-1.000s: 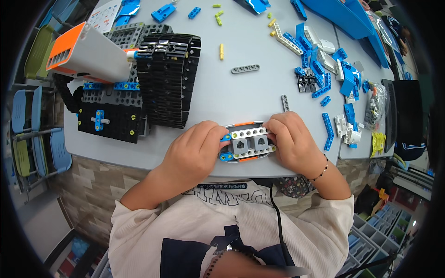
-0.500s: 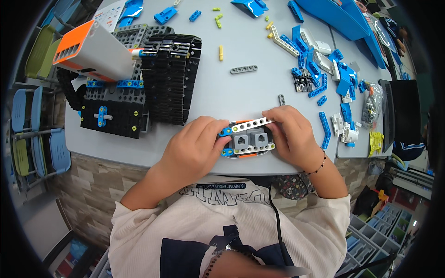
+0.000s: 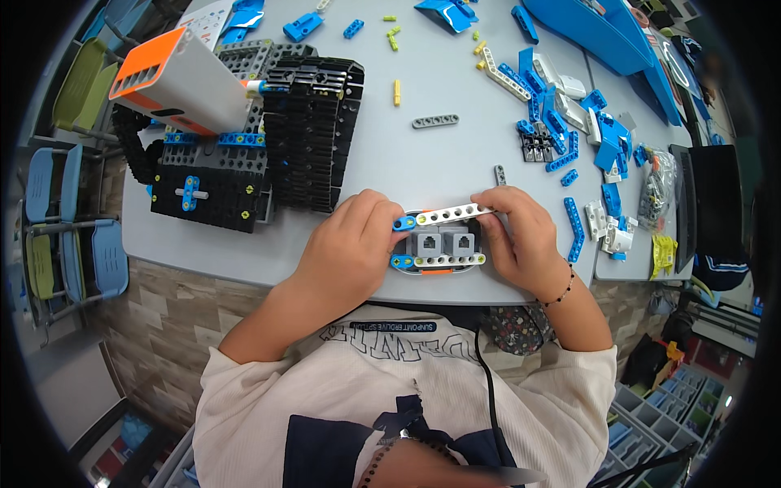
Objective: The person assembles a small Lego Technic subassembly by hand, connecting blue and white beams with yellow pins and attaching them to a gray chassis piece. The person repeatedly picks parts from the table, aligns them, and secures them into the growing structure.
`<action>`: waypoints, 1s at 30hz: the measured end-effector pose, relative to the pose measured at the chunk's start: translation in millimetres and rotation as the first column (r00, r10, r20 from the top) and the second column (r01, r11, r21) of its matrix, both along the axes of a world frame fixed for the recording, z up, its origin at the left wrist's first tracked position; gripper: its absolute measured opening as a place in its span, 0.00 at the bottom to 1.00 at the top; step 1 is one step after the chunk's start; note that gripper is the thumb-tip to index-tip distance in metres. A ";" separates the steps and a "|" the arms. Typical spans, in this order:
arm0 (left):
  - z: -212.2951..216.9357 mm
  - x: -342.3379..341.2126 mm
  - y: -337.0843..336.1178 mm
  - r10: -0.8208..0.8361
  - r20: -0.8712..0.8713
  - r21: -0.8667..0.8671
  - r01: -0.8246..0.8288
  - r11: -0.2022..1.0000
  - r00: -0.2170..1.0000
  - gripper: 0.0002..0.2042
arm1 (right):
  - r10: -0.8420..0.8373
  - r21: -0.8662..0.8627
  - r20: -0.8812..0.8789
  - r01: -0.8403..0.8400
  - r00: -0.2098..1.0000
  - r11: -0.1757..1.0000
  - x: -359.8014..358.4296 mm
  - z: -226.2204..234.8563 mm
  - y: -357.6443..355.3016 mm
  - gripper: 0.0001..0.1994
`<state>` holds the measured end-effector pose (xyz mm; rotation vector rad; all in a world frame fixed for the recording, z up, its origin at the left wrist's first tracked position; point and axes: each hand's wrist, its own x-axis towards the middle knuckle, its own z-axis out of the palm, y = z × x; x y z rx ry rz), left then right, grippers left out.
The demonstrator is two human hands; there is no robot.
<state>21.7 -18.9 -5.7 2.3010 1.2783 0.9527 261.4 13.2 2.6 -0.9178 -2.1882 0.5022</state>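
Observation:
A small grey block with two square ports (image 3: 429, 244) lies between my hands, near the table's front edge. Along its near side runs a white perforated beam (image 3: 451, 261), with a blue connector (image 3: 402, 261) at its left end. A second white beam (image 3: 447, 215) slants along the far side, its right end higher. My left hand (image 3: 350, 244) is closed on the far blue connector (image 3: 404, 223) at this beam's left end; some fingertips are hidden. My right hand (image 3: 521, 232) pinches the same beam's right end between thumb and fingers.
A tracked model (image 3: 313, 134) with a white-and-orange box (image 3: 183, 85) stands at left. Blue and white parts (image 3: 561, 122) are heaped at right, near a blue tray (image 3: 598, 37) and a bag of parts (image 3: 657, 191). A grey beam (image 3: 435, 121) lies beyond my hands.
The far white beam has shifted slightly away from the ports and to the right, covering the orange strip behind it. Both hands keep their grip. The whole view has shifted slightly.

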 end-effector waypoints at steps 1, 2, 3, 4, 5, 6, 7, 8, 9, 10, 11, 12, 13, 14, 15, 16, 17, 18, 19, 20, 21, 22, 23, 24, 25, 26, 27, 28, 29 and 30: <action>0.1 -0.5 0.3 -0.008 0.019 -0.019 0.009 1.000 1.000 0.10 | -0.011 -0.009 0.002 0.012 1.000 1.000 0.7 0.0 -0.3 0.10; 0.4 -1.0 0.4 -0.017 0.039 -0.038 0.018 0.999 0.999 0.10 | -0.024 -0.017 0.005 0.024 1.000 1.000 1.4 -0.1 -0.7 0.10; 1.1 -2.0 0.2 -0.022 0.084 -0.079 0.029 0.996 0.996 0.09 | -0.048 -0.049 -0.011 0.048 0.999 0.998 2.4 -0.1 -0.9 0.09; 2.2 -3.6 -0.3 -0.025 0.129 -0.120 0.041 0.992 0.991 0.09 | -0.074 -0.081 -0.026 0.071 0.997 0.994 2.6 -0.5 -0.7 0.09; 3.3 -5.2 -0.7 -0.025 0.174 -0.161 0.054 0.986 0.984 0.09 | -0.095 -0.106 -0.049 0.090 0.994 0.990 3.0 -0.5 -0.6 0.08; 3.9 -5.8 -0.5 -0.032 0.160 -0.136 0.054 0.989 0.987 0.08 | -0.125 -0.153 -0.076 0.112 0.989 0.982 2.8 -0.9 0.3 0.08; 4.4 -6.1 -0.1 -0.039 0.147 -0.110 0.056 0.992 0.988 0.08 | -0.154 -0.192 -0.108 0.132 0.982 0.973 2.3 -1.2 1.8 0.07; 4.6 -5.8 0.4 -0.043 0.139 -0.098 0.057 0.994 0.989 0.08 | -0.177 -0.229 -0.144 0.142 0.973 0.963 3.4 -0.1 3.0 0.07; 5.0 -5.9 0.5 -0.051 0.142 -0.094 0.065 0.993 0.989 0.07 | -0.193 -0.248 -0.070 0.170 0.979 0.954 5.0 1.6 4.3 0.07; 5.9 -6.7 0.4 -0.053 0.146 -0.103 0.068 0.992 0.988 0.07 | -0.197 -0.265 -0.005 0.189 0.980 0.945 6.8 3.8 5.8 0.08; 6.5 -6.9 0.5 -0.050 0.150 -0.120 0.068 0.990 0.987 0.07 | -0.200 -0.282 0.060 0.208 0.978 0.936 8.5 6.0 7.0 0.08; 6.7 -6.5 0.9 -0.062 0.142 -0.108 0.078 0.991 0.988 0.07 | -0.215 -0.227 0.094 0.231 0.972 0.946 7.7 6.7 8.1 0.07; 7.0 -6.3 1.1 -0.066 0.135 -0.105 0.080 0.991 0.989 0.07 | -0.218 -0.197 0.110 0.236 0.970 0.951 6.6 7.0 9.7 0.06; 7.4 -6.0 1.2 -0.065 0.131 -0.109 0.080 0.991 0.989 0.07 | -0.217 -0.161 0.118 0.234 0.969 0.959 5.2 6.9 11.4 0.06; 7.5 -5.7 1.3 -0.077 0.120 -0.088 0.088 0.992 0.990 0.07 | -0.214 -0.131 0.128 0.230 0.969 0.964 3.7 6.6 12.5 0.05; 7.5 -5.4 1.9 -0.085 0.114 -0.075 0.094 0.993 0.990 0.07 | -0.221 -0.118 0.130 0.237 0.967 0.964 2.8 6.5 12.7 0.05; 7.4 -5.3 2.7 -0.087 0.111 -0.070 0.095 0.993 0.990 0.07 | -0.226 -0.111 0.134 0.241 0.965 0.964 1.8 6.1 12.9 0.04; 7.5 -5.2 3.3 -0.103 0.091 -0.056 0.108 0.993 0.991 0.07 | -0.227 -0.113 0.133 0.242 0.965 0.964 1.0 5.6 13.2 0.04; 7.5 -5.4 3.9 -0.113 0.074 -0.051 0.117 0.992 0.991 0.06 | -0.228 -0.091 0.143 0.242 0.963 0.966 0.6 5.1 13.3 0.04; 7.6 -5.7 4.6 -0.117 0.058 -0.052 0.120 0.991 0.991 0.06 | -0.226 -0.076 0.147 0.239 0.963 0.968 0.5 4.8 13.8 0.04; 7.8 -6.1 5.0 -0.129 0.044 -0.053 0.132 0.990 0.991 0.07 | -0.225 -0.061 0.152 0.237 0.962 0.970 0.4 4.4 14.1 0.04; 7.9 -6.4 5.3 -0.137 0.031 -0.059 0.138 0.989 0.990 0.07 | -0.228 -0.051 0.152 0.238 0.962 0.970 0.1 3.9 14.2 0.04; 8.1 -6.8 5.3 -0.139 0.021 -0.069 0.140 0.988 0.990 0.07 | -0.231 -0.040 0.152 0.239 0.961 0.970 -0.2 3.3 14.3 0.04; 8.1 -6.7 5.1 -0.147 0.002 -0.073 0.146 0.986 0.989 0.07 | -0.232 -0.035 0.149 0.240 0.961 0.970 -0.4 2.8 14.4 0.04; 8.0 -6.5 5.0 -0.149 -0.013 -0.081 0.147 0.986 0.989 0.08 | -0.235 -0.021 0.148 0.240 0.961 0.970 -0.6 2.3 14.7 0.04; 7.7 -6.1 4.8 -0.147 -0.024 -0.089 0.144 0.986 0.989 0.09 | -0.235 -0.016 0.144 0.239 0.961 0.971 -0.7 2.0 14.7 0.04; 7.1 -5.4 4.6 -0.168 -0.038 -0.019 0.168 0.986 0.985 0.09 | -0.235 -0.011 0.141 0.239 0.962 0.971 -0.6 1.7 14.5 0.05; 6.3 -4.6 4.7 -0.185 -0.051 0.052 0.188 0.981 0.981 0.10 | -0.233 -0.014 0.141 0.237 0.962 0.971 -0.5 1.7 14.4 0.05; 5.6 -4.4 5.4 -0.203 -0.065 0.123 0.209 0.970 0.977 0.11 | -0.232 -0.017 0.140 0.236 0.963 0.972 0.0 1.9 14.5 0.05; 4.8 -4.2 5.9 -0.207 -0.070 0.123 0.214 0.969 0.976 0.11 | -0.231 -0.019 0.140 0.236 0.963 0.972 0.2 2.1 14.5 0.05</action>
